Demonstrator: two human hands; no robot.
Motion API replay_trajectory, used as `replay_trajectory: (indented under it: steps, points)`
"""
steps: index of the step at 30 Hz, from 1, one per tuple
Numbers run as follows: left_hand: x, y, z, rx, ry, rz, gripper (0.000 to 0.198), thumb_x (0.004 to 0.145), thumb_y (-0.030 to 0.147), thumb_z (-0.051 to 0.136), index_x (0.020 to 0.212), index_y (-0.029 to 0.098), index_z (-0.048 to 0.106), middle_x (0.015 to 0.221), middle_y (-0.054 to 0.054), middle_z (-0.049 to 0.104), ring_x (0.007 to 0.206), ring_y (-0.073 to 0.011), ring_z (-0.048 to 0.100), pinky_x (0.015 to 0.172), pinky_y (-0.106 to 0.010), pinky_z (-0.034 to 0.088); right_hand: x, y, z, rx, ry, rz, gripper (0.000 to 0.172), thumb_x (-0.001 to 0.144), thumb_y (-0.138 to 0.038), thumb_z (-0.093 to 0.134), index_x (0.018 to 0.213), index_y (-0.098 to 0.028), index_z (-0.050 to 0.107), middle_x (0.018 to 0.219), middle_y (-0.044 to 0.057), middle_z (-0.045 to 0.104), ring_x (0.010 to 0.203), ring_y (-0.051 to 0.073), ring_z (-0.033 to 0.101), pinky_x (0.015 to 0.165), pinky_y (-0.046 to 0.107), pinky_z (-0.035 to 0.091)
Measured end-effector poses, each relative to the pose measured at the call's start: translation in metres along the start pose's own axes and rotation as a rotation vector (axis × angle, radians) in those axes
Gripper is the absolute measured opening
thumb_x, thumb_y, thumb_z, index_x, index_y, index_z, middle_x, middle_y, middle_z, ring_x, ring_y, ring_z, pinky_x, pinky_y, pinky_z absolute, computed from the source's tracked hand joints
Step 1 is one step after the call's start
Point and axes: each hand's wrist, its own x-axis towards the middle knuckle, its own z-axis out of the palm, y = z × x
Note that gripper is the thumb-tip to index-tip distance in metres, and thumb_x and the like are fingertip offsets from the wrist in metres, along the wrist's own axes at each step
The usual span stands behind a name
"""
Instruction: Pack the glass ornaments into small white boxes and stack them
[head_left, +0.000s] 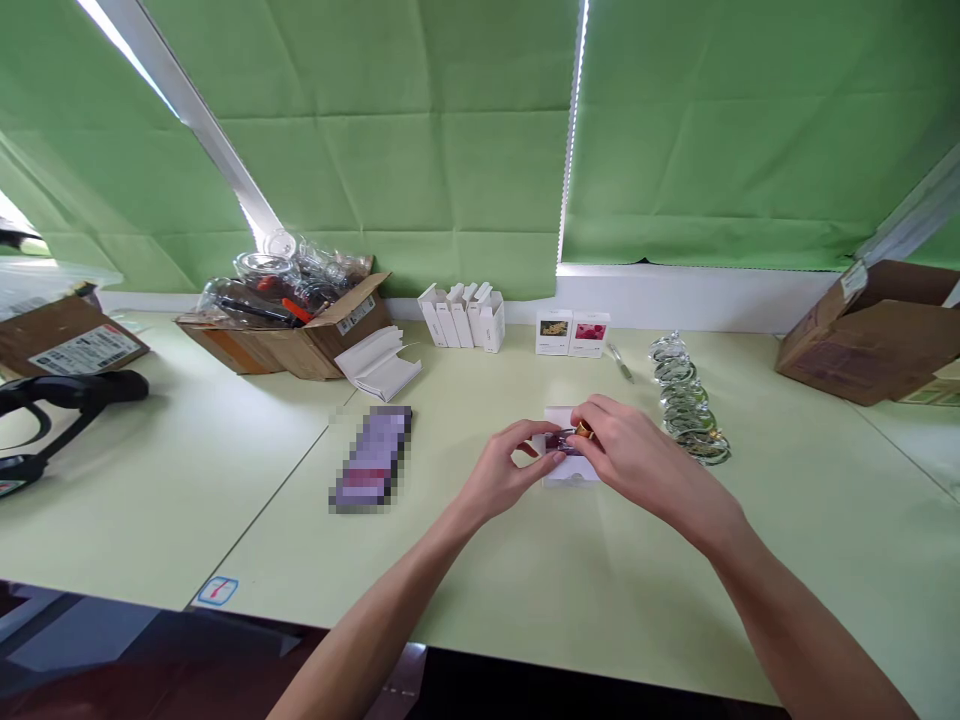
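Observation:
My left hand [514,465] and my right hand [619,445] meet at the middle of the table. Between their fingertips is a small, thin silvery item with a gold-coloured end [583,430]; its exact kind is too small to make out. My left thumb and fingers pinch its left side, while my right fingers close round the gold end. Directly beneath them a white card box [574,475] with a dark printed picture lies on the table, partly covered by my hands. Right of my right hand runs a row of shiny coiled packets [682,395].
Two small white picture boxes [571,335] and several plain white boxes [465,318] stand at the back. A pen [621,362], a blurred phone [373,458] and folded white paper [382,365] lie about. Cardboard boxes stand left [300,345] and right [862,335].

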Motion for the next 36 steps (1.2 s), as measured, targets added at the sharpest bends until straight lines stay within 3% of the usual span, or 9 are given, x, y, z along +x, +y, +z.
replay_trajectory:
  steps: [9, 17, 22, 25, 28, 36]
  points:
    - [0.001, -0.003, 0.001, -0.006, 0.003, 0.004, 0.030, 0.088, 0.041, 0.068, 0.113, 0.024, 0.069, 0.111, -0.005, 0.073, 0.099, -0.0195, 0.067, 0.085, -0.032, 0.057, 0.002, -0.003, 0.006, -0.107, -0.018, -0.026, 0.021, 0.096, -0.012, 0.045, 0.079, -0.020, 0.054, 0.084, 0.004, 0.060, 0.071, 0.017, 0.060, 0.059, 0.028, 0.039]
    - [0.002, -0.007, 0.000, -0.007, -0.007, -0.005, 0.034, 0.088, 0.045, 0.065, 0.115, 0.025, 0.069, 0.115, -0.005, 0.073, 0.102, -0.0210, 0.067, 0.088, -0.035, 0.057, 0.006, 0.003, 0.012, -0.063, -0.036, -0.011, 0.027, 0.096, -0.016, 0.045, 0.071, -0.020, 0.053, 0.078, 0.004, 0.059, 0.067, 0.016, 0.057, 0.056, 0.028, 0.035]
    - [0.003, -0.006, 0.000, -0.027, -0.012, -0.011, 0.035, 0.087, 0.045, 0.067, 0.115, 0.024, 0.069, 0.114, -0.005, 0.073, 0.100, -0.0200, 0.068, 0.086, -0.033, 0.058, 0.003, 0.006, 0.012, -0.003, -0.035, -0.014, 0.027, 0.100, -0.021, 0.041, 0.089, -0.020, 0.065, 0.091, 0.005, 0.058, 0.065, 0.013, 0.057, 0.058, 0.027, 0.039]
    - [0.002, -0.006, 0.000, -0.032, -0.009, -0.028, 0.037, 0.087, 0.047, 0.066, 0.116, 0.024, 0.068, 0.114, -0.005, 0.072, 0.098, -0.0193, 0.068, 0.086, -0.033, 0.058, 0.002, 0.009, 0.014, 0.034, 0.040, -0.015, 0.019, 0.098, -0.019, 0.046, 0.098, -0.020, 0.065, 0.093, 0.005, 0.059, 0.070, 0.015, 0.059, 0.060, 0.028, 0.040]
    - [0.002, -0.006, 0.001, -0.033, -0.007, -0.039, 0.037, 0.087, 0.048, 0.066, 0.115, 0.024, 0.068, 0.113, -0.004, 0.072, 0.097, -0.0191, 0.067, 0.088, -0.035, 0.058, 0.004, 0.008, 0.016, 0.041, 0.092, 0.028, 0.009, 0.094, -0.017, 0.053, 0.089, -0.019, 0.061, 0.089, 0.005, 0.060, 0.071, 0.016, 0.058, 0.059, 0.028, 0.039]
    - [0.002, -0.007, 0.002, -0.042, -0.017, -0.024, 0.036, 0.091, 0.049, 0.060, 0.116, 0.023, 0.067, 0.110, -0.004, 0.073, 0.095, -0.0181, 0.068, 0.085, -0.031, 0.057, 0.007, -0.005, 0.023, -0.093, 0.024, -0.017, 0.029, 0.096, -0.011, 0.044, 0.076, -0.017, 0.065, 0.089, 0.007, 0.059, 0.063, 0.013, 0.054, 0.059, 0.029, 0.037]
